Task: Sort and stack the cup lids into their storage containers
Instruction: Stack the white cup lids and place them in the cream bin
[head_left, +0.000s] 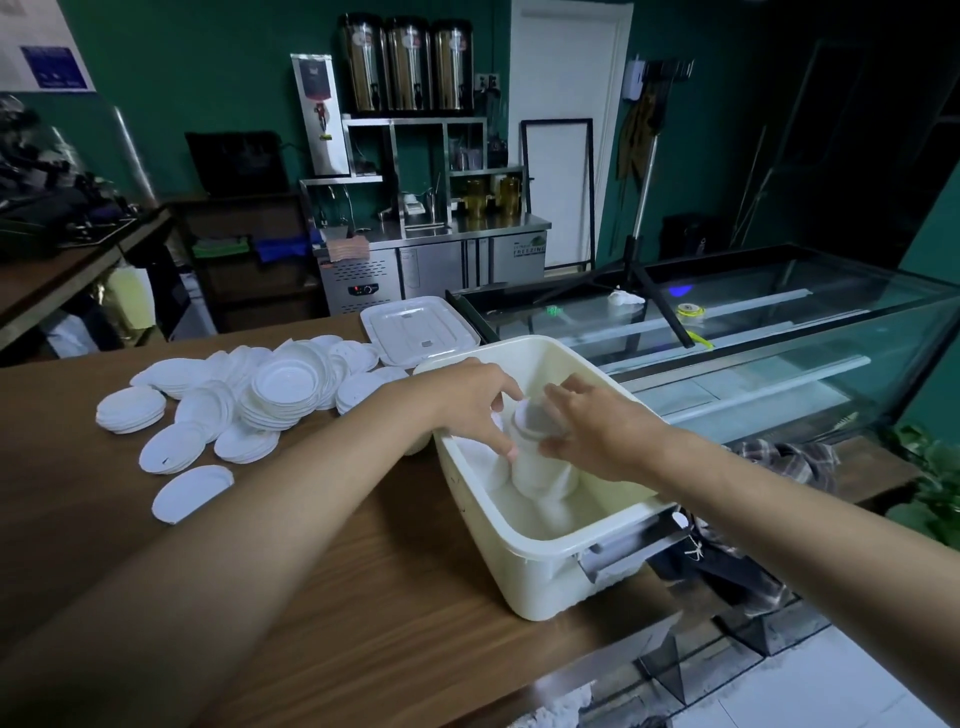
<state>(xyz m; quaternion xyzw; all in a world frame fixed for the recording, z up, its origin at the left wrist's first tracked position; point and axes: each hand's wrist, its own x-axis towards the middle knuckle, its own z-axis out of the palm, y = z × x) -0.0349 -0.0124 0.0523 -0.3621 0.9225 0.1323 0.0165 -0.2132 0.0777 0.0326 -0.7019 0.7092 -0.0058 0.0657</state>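
Left hand (478, 405): reaches over the bin's left rim, fingers curled round the top of a stack of lids (537, 470), one finger running down its left side.
Right hand (592, 431): comes over the right rim, fingers curled round the right side of the same stack's top.
Stack of lids: a white column standing roughly upright inside the bin, about mid-length, its top just below rim height.
Storage bin (540, 587): cream plastic, uncovered, at the right edge of the wooden surface (337, 571). More white lids sit low beside the held stack, but I cannot tell how many.
Bin cover (421, 330): lies flat at the far edge of the surface, just behind the bin.
Loose lids (280, 387): a broad heap of short, slumped piles and single lids spread toward the left of the surface, well apart from the bin.
Done, by my reading: a first few stacks are in the bin, and this one is being seated.
Left to do: most of the work, since the heap outside looks far bigger than what the bin holds, and the cover is off.
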